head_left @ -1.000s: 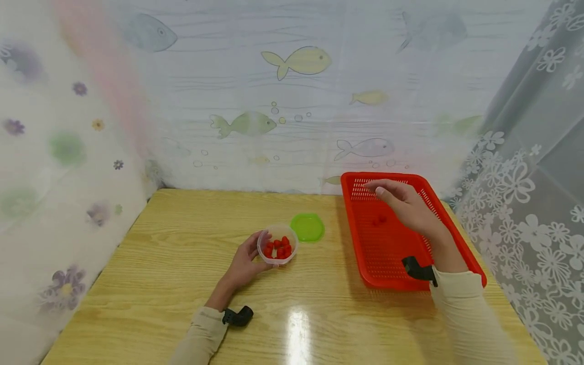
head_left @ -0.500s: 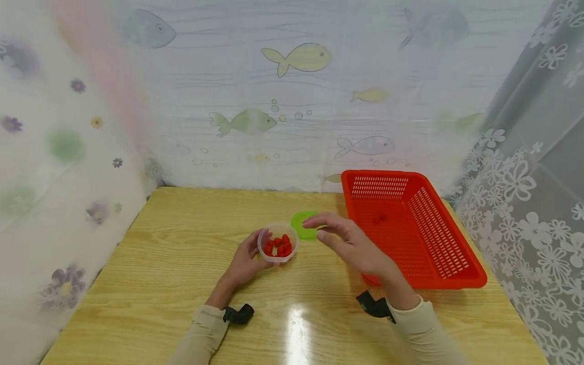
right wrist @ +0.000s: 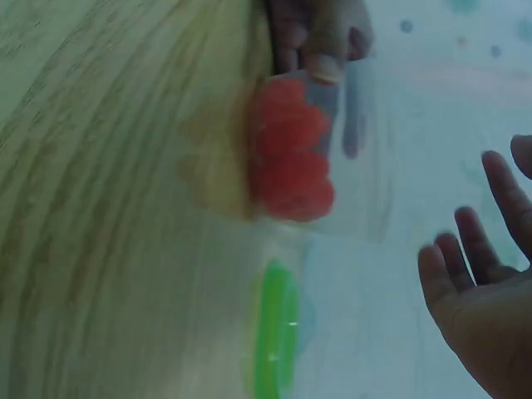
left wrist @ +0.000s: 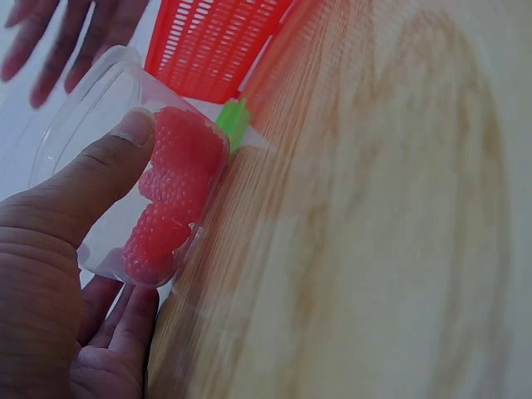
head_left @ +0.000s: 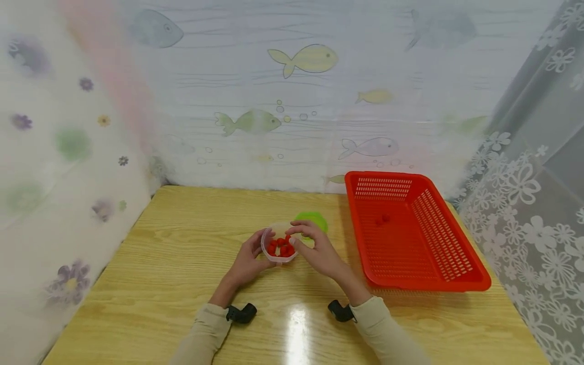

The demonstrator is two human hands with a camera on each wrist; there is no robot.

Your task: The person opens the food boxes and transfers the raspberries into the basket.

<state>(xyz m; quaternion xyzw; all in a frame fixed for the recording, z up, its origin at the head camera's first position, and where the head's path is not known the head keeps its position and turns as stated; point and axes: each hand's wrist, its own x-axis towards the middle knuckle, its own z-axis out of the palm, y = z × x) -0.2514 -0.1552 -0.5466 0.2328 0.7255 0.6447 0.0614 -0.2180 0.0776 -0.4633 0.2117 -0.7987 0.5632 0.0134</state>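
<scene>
In the head view my left hand (head_left: 246, 266) holds a small clear plastic tub (head_left: 282, 260) on the table, thumb on the near side and fingers behind. Several red raspberries (head_left: 284, 251) lie in its bottom; their bumpy skin shows through the wall in the left wrist view. My right hand (head_left: 321, 253) is over the tub's right rim, fingertips above the berries. The right wrist view shows that hand's fingers (right wrist: 478, 249) spread and apart from the tub, with nothing between them. A bright green lid (head_left: 316, 219) lies just behind the tub, partly covered by the right hand.
A red slotted plastic basket (head_left: 358, 238) stands on the right of the wooden table (head_left: 191, 243). Two small red berries (head_left: 386, 218) lie on its floor. Behind the table hangs a fish-patterned curtain (head_left: 255, 167).
My right hand has moved left from above the basket, across the lid, to the tub. The left hand and the tub have stayed in place.
</scene>
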